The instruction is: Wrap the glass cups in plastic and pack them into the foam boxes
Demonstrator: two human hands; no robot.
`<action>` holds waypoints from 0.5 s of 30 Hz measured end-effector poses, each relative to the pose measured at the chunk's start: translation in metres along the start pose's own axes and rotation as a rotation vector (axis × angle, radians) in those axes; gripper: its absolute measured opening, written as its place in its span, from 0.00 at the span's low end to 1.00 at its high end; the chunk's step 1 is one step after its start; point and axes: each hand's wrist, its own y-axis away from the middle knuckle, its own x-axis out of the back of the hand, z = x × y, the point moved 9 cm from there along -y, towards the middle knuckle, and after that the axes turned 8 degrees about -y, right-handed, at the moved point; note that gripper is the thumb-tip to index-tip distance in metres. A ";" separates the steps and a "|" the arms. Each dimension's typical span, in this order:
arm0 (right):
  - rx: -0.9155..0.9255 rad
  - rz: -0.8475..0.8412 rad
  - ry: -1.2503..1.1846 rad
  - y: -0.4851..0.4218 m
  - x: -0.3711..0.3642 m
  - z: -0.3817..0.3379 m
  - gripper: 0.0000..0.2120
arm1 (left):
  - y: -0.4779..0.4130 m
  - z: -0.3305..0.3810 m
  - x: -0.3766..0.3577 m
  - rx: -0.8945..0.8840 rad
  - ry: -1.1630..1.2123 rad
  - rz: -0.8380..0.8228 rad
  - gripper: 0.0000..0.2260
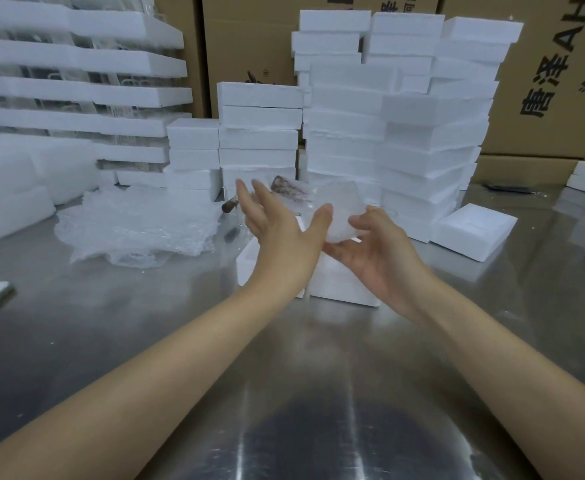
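Observation:
A glass cup wrapped in cloudy plastic (341,216) is held up above the steel table. My right hand (374,251) cups it from below and the right, fingers curled on it. My left hand (277,226) is at its left with fingers spread, the thumb touching the wrap. Directly under my hands lies a white foam box (339,282). A heap of clear bubble wrap sheets (135,226) lies to the left on the table.
Tall stacks of foam boxes (388,126) rise behind my hands. A single foam box (474,230) lies to the right. Foam trays with glassware (76,88) stand at the far left. Cardboard cartons (554,81) line the back. A dark-handled tool (230,206) lies near the bubble wrap.

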 end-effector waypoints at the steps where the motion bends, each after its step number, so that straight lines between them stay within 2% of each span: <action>1: -0.029 -0.021 -0.020 0.001 -0.004 0.006 0.30 | 0.000 -0.006 -0.009 0.060 0.122 -0.092 0.22; 2: -0.056 -0.036 -0.016 0.001 -0.006 0.012 0.30 | 0.001 -0.008 -0.014 0.094 0.194 -0.152 0.08; 3: -0.074 -0.040 0.017 0.001 -0.007 0.016 0.29 | -0.001 -0.008 -0.016 0.084 0.222 -0.167 0.02; 4: -0.074 -0.030 0.080 0.000 -0.006 0.016 0.26 | -0.004 -0.011 -0.017 0.071 0.212 -0.161 0.06; 7: 0.040 0.003 0.348 -0.004 0.000 0.003 0.18 | -0.009 -0.011 -0.009 -0.011 0.177 -0.138 0.08; 10: 0.135 -0.018 0.606 -0.003 -0.003 -0.007 0.15 | -0.010 -0.003 -0.006 -0.131 0.011 -0.130 0.09; 12: 0.171 -0.067 0.768 0.003 -0.009 -0.006 0.14 | -0.009 0.004 -0.004 -0.224 -0.095 -0.099 0.09; 15: 0.238 -0.128 0.906 0.009 -0.015 -0.003 0.15 | -0.006 0.015 0.000 -0.334 -0.206 -0.071 0.17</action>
